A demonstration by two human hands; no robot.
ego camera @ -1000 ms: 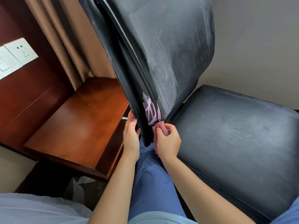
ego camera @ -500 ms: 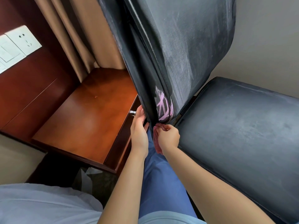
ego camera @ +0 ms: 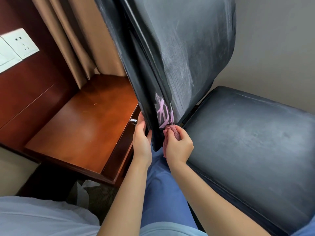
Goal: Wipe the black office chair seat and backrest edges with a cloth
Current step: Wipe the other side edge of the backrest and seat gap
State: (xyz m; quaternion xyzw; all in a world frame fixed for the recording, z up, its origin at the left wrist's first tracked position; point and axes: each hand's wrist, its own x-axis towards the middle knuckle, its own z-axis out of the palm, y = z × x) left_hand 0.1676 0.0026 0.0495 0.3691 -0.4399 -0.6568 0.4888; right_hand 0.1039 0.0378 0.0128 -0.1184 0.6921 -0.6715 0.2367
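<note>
At the centre of the frame, the left hand (ego camera: 142,139) holds the lower rear edge of the black backrest (ego camera: 184,53), fingers lying along it. Just to its right, the right hand (ego camera: 179,147) pinches a bunched pink cloth (ego camera: 173,132) against the backrest's bottom corner, below pink scribbles (ego camera: 163,113). The dusty black seat (ego camera: 252,143) fills the right side. A reddish wooden worktop (ego camera: 81,126) sits at left, beige curtains (ego camera: 76,40) above.

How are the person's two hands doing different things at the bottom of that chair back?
The left hand rests on the outer side of the backrest edge and carries nothing; the right hand grips a bunched pink cloth. The left fingers lie fairly straight; the right fingers curl round the cloth. Both hands meet the backrest's lowest corner.
</note>
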